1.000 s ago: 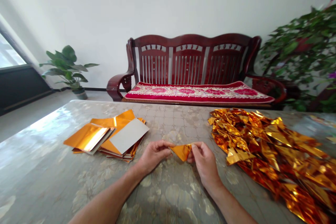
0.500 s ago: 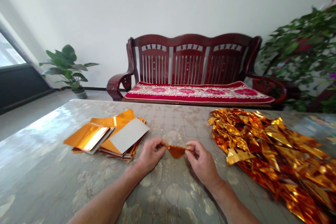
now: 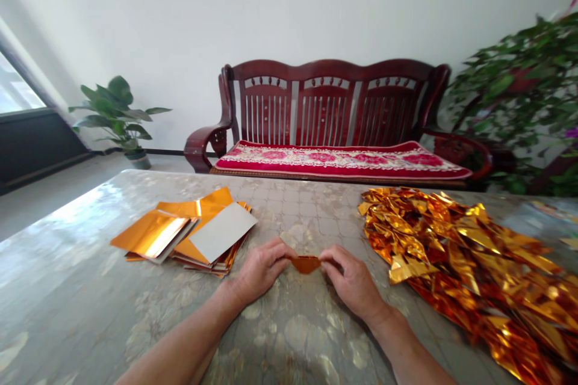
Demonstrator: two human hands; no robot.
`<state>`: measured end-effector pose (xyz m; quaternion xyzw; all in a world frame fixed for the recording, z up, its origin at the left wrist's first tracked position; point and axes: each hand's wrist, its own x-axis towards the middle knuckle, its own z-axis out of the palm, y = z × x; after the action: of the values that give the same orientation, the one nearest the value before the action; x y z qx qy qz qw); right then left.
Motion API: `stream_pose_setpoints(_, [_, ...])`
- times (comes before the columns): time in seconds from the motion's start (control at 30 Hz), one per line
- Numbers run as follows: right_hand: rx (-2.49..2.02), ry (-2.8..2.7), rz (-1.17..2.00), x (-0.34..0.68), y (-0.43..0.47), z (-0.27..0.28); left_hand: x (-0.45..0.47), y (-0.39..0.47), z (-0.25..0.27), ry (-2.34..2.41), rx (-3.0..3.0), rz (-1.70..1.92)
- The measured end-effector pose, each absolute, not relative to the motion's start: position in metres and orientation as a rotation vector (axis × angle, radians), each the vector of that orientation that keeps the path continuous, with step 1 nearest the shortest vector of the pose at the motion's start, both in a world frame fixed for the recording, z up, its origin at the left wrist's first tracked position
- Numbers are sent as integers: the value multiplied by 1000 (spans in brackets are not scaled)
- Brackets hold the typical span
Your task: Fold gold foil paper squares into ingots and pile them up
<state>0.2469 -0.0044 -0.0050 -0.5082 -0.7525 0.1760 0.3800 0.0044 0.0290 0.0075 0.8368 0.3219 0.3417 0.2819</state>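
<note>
A small folded piece of gold foil paper (image 3: 306, 264) is held just over the table between my two hands. My left hand (image 3: 265, 266) pinches its left end, and my right hand (image 3: 348, 278) pinches the right end. Its lower edge looks rounded, while a narrow fold runs along the top. To the left of my left hand lies a loose stack of flat gold foil sheets (image 3: 156, 233), with one sheet's pale back (image 3: 223, 232) facing up. Heaped at the right are many folded gold foil pieces (image 3: 456, 252), apart from my right hand.
The table (image 3: 180, 325) has a glossy patterned cover. Clear plastic (image 3: 528, 219) lies at its far right. Behind it stands a dark red wooden bench (image 3: 323, 108) with a red floral cushion (image 3: 343, 158). Potted plants (image 3: 120, 114) are at the left and right.
My fingers have closed further around the ends of the foil piece. Its lower outline has gone from pointed to more rounded. The stack and the heap are unchanged.
</note>
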Motion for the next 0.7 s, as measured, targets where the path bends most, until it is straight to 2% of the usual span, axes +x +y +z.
stream_pose_setpoints(0.7, [-1248, -2019, 496, 250, -9, 5, 7, 23, 15, 1000, 2479, 572])
